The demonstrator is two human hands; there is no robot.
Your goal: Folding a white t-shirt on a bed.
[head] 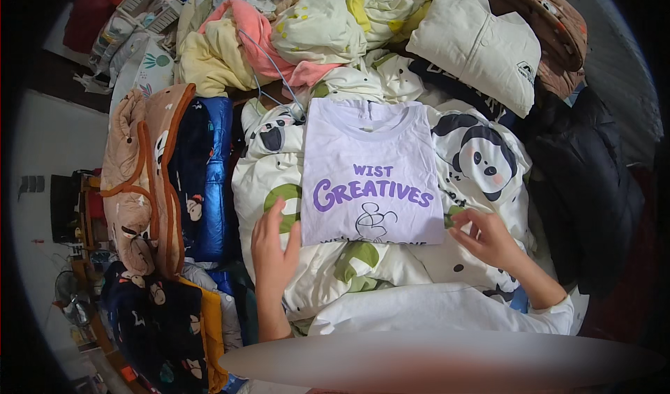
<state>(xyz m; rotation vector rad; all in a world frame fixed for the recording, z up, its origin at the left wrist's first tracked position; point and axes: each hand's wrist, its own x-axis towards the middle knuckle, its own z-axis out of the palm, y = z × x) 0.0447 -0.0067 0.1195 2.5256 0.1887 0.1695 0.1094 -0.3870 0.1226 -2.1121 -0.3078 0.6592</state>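
A lavender T-shirt [372, 156], folded into a neat rectangle with purple lettering and a line drawing on its front, lies on a white bedding piece [267, 184] printed with pandas and green shapes. Its neckline faces away from me. Just off the shirt's lower left corner is my left hand [275, 237], fingers spread and holding nothing. On the other side, my right hand [484, 237] hovers near the lower right corner, fingers loosely curved and apart, with nothing in them. A blue wire hanger [272, 59] rests beyond the shirt's top left corner.
Brown quilted fabric [131, 184], a shiny blue garment [215, 179] and dark printed cloth [157, 320] are stacked at left. A folded white zip garment [479, 46] lies far right, above a black puffer jacket [581, 195]. Yellow and pink cloths [214, 59] are heaped behind.
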